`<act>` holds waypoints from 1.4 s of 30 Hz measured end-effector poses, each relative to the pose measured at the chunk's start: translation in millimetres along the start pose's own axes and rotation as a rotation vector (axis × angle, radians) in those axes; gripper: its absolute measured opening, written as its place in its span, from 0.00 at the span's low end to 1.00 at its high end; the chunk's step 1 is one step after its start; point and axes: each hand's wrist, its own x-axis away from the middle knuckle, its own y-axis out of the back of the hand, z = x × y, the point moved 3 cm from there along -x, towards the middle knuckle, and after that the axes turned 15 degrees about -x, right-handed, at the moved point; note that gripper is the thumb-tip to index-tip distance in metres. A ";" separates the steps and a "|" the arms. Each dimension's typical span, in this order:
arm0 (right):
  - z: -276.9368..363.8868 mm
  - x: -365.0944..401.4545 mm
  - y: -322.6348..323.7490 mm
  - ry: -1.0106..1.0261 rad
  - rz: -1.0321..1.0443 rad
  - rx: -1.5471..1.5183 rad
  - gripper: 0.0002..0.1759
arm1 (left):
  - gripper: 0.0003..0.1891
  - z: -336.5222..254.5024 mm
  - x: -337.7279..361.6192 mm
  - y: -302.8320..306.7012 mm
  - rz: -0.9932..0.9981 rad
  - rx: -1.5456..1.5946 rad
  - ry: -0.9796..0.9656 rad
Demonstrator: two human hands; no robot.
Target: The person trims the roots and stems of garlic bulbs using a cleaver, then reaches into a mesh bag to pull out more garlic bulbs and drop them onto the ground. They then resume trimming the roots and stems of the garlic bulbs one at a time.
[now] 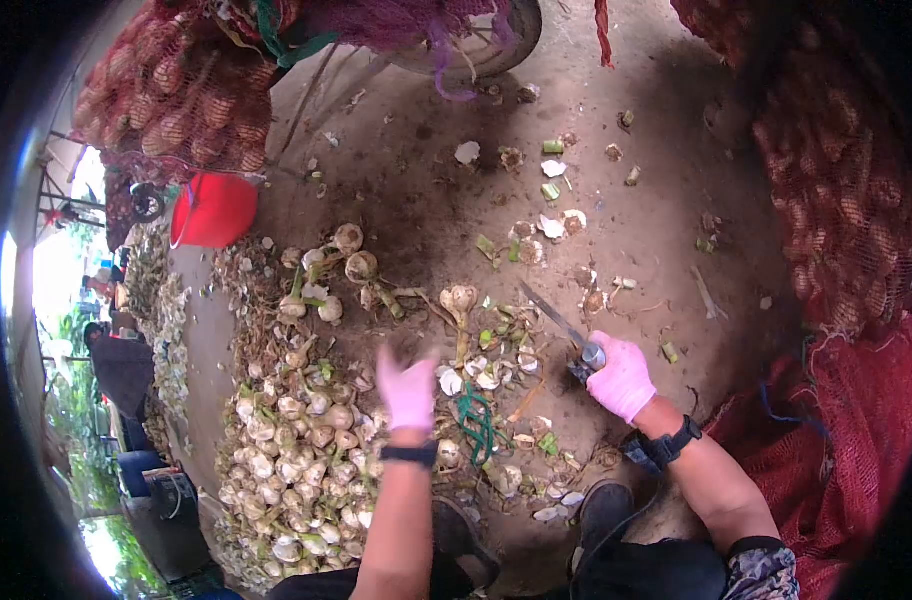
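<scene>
— Can we read any labels?
— Any lettering on our black wristbands [409, 455] is too small for us to make out.
— What surrounds us?
— A broad heap of round, whitish garlic bulbs [296, 440] lies on our left, with a bright red plastic bucket [221, 210] beyond it. Bulging red mesh sacks [836, 200] stand on our right. A tangled green cord [476, 425] and pale peel scraps clutter the brown ground [416, 170] between our hands.
— And our fingers?
— Our right hand [621, 378], pink-gloved, is wrapped round the handle of a long, narrow metal knife [551, 315], its blade angled forward and left. Our left hand [408, 390], gloved alike, is motion-blurred near the heap, thumb set wide from the fingers; we can't tell each finger's spread. One long-stemmed bulb [459, 300] lies just ahead of it.
</scene>
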 end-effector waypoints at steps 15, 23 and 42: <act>51.8 6.9 8.9 0.042 0.164 0.051 0.12 | 0.31 -33.6 14.2 -28.4 0.431 0.079 -0.127; 96.2 25.8 2.2 0.341 0.247 0.033 0.13 | 0.41 -61.9 67.4 -6.5 0.496 0.150 -0.252; 82.5 34.3 -15.9 0.530 0.323 0.169 0.17 | 0.33 -65.4 80.9 6.8 0.503 -0.197 -0.290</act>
